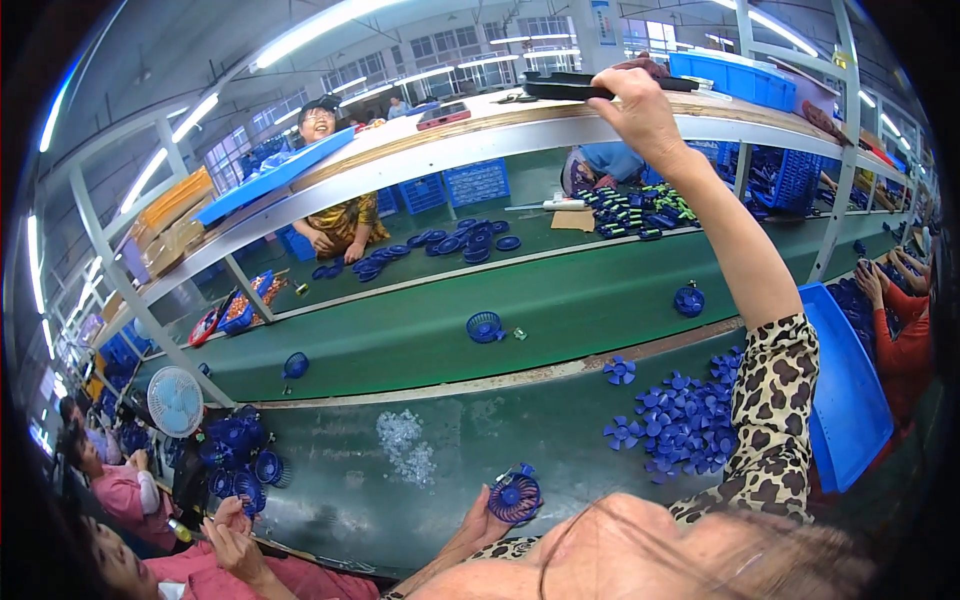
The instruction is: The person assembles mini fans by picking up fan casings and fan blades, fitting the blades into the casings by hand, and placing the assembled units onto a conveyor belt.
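Note:
My right arm, in a leopard-print sleeve, stretches up to the shelf above the bench. There my right hand is closed on a shallow black tray at the shelf's edge. Low in the middle, my left hand holds a round blue fan housing with a ribbed grille, just over the green bench. A heap of blue fan blades lies to the right, partly behind my sleeve. Small clear pieces are spread left of the middle.
Beyond the bench runs a green conveyor belt carrying fan housings spaced apart. A blue bin stands at right. Blue fan parts pile at left near a co-worker's hands. Metal posts hold up the shelf.

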The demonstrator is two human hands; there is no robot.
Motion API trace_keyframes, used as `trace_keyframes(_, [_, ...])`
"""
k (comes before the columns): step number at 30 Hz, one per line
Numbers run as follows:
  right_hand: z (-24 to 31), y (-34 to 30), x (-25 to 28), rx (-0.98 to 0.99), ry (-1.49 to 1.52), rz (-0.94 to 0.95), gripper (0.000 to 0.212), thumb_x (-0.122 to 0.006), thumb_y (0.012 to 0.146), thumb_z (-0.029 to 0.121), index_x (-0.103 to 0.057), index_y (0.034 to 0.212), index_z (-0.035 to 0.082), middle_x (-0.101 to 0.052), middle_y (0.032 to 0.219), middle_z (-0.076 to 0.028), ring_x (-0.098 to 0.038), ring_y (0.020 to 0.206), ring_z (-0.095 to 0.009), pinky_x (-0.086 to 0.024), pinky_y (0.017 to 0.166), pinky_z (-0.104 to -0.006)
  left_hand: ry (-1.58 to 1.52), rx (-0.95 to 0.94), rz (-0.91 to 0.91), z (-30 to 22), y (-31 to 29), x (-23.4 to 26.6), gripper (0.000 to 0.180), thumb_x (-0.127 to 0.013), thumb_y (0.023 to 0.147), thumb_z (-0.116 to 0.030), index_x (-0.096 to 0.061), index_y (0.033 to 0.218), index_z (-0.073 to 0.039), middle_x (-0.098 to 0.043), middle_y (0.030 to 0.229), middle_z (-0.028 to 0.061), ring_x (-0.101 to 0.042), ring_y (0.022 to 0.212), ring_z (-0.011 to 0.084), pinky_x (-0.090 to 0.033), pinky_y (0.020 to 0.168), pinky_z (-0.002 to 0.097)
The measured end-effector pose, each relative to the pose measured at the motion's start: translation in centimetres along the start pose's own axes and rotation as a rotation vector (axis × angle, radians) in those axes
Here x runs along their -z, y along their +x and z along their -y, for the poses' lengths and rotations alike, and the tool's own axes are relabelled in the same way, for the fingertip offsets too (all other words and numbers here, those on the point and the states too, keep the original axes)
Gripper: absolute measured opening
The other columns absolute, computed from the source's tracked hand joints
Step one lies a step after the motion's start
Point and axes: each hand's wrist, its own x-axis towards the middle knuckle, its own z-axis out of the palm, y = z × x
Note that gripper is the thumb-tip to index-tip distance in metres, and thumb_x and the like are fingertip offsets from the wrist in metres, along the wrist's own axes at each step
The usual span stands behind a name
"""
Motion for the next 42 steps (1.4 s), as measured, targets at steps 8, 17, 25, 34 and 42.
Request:
trace_keyframes(8, [5.7, 3.7, -3.2, -0.117, -0.007, 0.126, 0.027, -0.061, 0.084, 0.030, -0.058, 0.093, 0.005, -0.065, 0.077, -0.017, -0.064, 0.074, -0.034, -0.050, 0.064, -0.0436, 0.021, -0.029, -0.024, 2.3, 5.3, -3.6, 0.062, -0.033, 0.096, -0.051, -0.029, 0.142, -0.010, -0.045, 0.135, 0.0126, -0.046, 0.122, 0.0297, -0.034, 0.105, 0.0490])
trace_keyframes(17, [4.3, 11.4, -13.3, -0.352, -0.140, 0.187, 0.029, -0.062, 0.080, 0.033, -0.065, 0.090, 0.006, -0.067, 0.089, -0.018, -0.063, 0.087, -0.037, -0.049, 0.075, -0.0450, -0.071, 0.066, -0.038, 3.2, 6.9, -3.6, 0.058, -0.032, 0.098, -0.045, -0.033, 0.139, -0.004, -0.046, 0.135, 0.0137, -0.046, 0.123, 0.0272, -0.034, 0.106, 0.0436])
trace_keyframes(25, [1.8, 10.7, -16.7, -0.303, 0.069, 0.054, 0.021, -0.064, 0.075, 0.022, -0.067, 0.086, 0.005, -0.065, 0.085, -0.020, -0.062, 0.085, -0.037, -0.048, 0.077, -0.0443, -0.107, 0.036, -0.018, 1.6, 7.5, -3.6, 0.057, -0.033, 0.098, -0.045, -0.033, 0.139, -0.005, -0.047, 0.134, 0.0136, -0.047, 0.122, 0.0265, -0.035, 0.106, 0.0432])
trace_keyframes(34, [5.6, -0.6, -4.3, -0.145, 0.275, -0.139, 0.015, -0.056, 0.082, 0.014, -0.065, 0.088, 0.004, -0.065, 0.086, -0.018, -0.062, 0.081, -0.036, -0.049, 0.072, -0.0420, -0.051, 0.011, 0.059, 2.6, 5.6, -4.8, 0.056, -0.035, 0.098, -0.043, -0.033, 0.139, -0.006, -0.048, 0.133, 0.0142, -0.048, 0.121, 0.0263, -0.036, 0.106, 0.0437])
trace_keyframes(42, [12.4, -22.4, 5.9, -0.394, 0.521, 0.405, 0.010, -0.061, 0.081, 0.004, -0.062, 0.089, -0.002, -0.063, 0.080, -0.013, -0.060, 0.068, -0.024, -0.047, 0.061, -0.0307, -0.034, -0.006, -0.003, 2.2, 7.0, -4.7, 0.058, -0.040, 0.093, -0.041, -0.034, 0.138, -0.004, -0.048, 0.131, 0.0194, -0.047, 0.121, 0.0340, -0.035, 0.105, 0.0493])
